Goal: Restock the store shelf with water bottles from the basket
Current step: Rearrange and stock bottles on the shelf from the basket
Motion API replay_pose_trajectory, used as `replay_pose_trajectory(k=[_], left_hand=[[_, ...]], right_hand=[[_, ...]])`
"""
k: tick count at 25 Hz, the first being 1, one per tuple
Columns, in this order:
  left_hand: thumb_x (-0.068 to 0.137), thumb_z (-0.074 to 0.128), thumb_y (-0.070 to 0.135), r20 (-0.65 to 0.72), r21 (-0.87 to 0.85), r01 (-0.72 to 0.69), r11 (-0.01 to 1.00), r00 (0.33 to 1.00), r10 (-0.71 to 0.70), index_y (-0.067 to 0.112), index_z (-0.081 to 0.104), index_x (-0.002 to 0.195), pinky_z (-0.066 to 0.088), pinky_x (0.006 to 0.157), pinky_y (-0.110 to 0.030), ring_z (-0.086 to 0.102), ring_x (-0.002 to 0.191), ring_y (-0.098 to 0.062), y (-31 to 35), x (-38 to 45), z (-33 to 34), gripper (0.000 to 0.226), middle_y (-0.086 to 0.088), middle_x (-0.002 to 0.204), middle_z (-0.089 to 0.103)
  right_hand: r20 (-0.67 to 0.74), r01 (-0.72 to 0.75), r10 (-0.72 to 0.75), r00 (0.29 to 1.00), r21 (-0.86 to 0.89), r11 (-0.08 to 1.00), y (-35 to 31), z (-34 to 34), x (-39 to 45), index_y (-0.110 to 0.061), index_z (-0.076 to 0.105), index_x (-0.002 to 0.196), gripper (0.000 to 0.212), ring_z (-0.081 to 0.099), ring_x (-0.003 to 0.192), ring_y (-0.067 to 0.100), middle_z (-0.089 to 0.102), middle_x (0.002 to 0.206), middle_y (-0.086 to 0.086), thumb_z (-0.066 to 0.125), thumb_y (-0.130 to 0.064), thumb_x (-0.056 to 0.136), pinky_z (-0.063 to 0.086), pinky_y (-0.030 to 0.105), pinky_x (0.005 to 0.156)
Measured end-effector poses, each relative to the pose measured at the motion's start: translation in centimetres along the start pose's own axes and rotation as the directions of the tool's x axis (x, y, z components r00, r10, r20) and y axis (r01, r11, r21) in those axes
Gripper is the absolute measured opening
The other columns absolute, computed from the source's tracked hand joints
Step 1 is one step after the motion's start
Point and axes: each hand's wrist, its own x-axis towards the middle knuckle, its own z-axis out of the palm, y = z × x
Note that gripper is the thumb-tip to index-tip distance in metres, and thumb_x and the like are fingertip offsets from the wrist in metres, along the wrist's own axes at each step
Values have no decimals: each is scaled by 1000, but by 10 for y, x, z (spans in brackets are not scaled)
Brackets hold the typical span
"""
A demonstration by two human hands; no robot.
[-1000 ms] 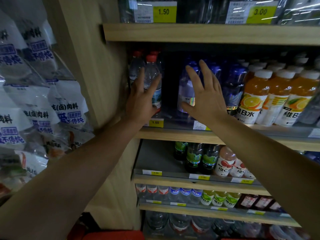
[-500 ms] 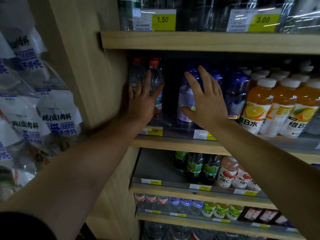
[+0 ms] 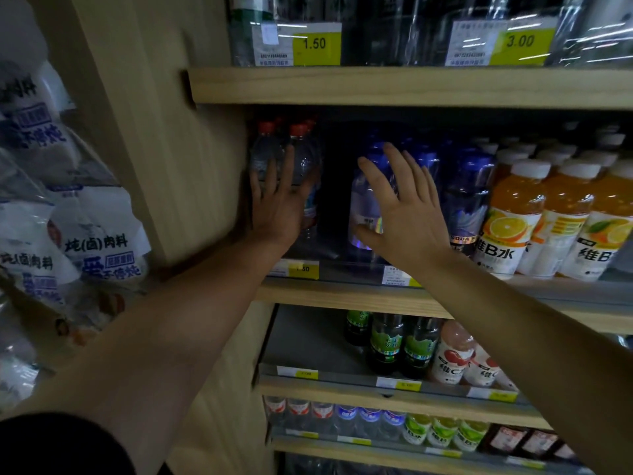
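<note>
Clear water bottles with red caps [image 3: 301,156] stand at the left end of the wooden middle shelf [image 3: 342,296]. My left hand [image 3: 279,200] lies flat against their fronts, fingers spread, holding nothing. Beside them is a dark gap, then blue-capped bottles [image 3: 368,204]. My right hand [image 3: 400,214] is spread open in front of the first blue bottle, palm toward it; whether it touches is unclear. The basket is not in view.
Orange drink bottles [image 3: 510,221] fill the shelf's right side. Price tags [image 3: 301,269] line the shelf edges. Lower shelves hold green and pink drinks [image 3: 418,351] and small bottles. White seasoning bags [image 3: 96,248] hang left of the wooden side panel [image 3: 191,166].
Both hands stayed spread on the bottle fronts; the left hand slid slightly left and deeper against the red-capped bottles. The camera tilted up, so the shelves sit lower in view.
</note>
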Motion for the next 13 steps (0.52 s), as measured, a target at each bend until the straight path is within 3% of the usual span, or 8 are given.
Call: replay_pose_trajectory(k=[3, 7, 13], left_hand=[[76, 77, 39, -89, 74, -81, 994, 992, 87, 44, 16, 151, 4, 117, -62, -6, 150, -39, -6, -4, 7, 97, -7, 164, -15], [87, 65, 31, -21, 227, -189, 955, 980, 199, 42, 16, 153, 6, 116, -65, -10, 150, -40, -13, -1, 13, 83, -8, 165, -14], [87, 57, 24, -157, 223, -207, 953, 957, 245, 33, 41, 147, 12, 115, -68, 15, 148, -43, -15, 10, 28, 62, -15, 163, 15]], right_hand=[[-5, -2, 2, 1000, -11, 1000, 7, -1, 1, -27, 21, 154, 91, 16, 148, 38, 15, 162, 14, 70, -46, 80, 15, 51, 119], [-26, 3, -3, 1000, -14, 1000, 10, 1, 3, -27, 23, 153, 92, 18, 147, 39, 17, 161, 14, 73, -44, 78, 16, 53, 118], [-59, 51, -52, 997, -33, 998, 14, 7, 1, -25, 24, 153, 87, 18, 147, 39, 19, 161, 15, 68, -45, 81, 12, 52, 119]])
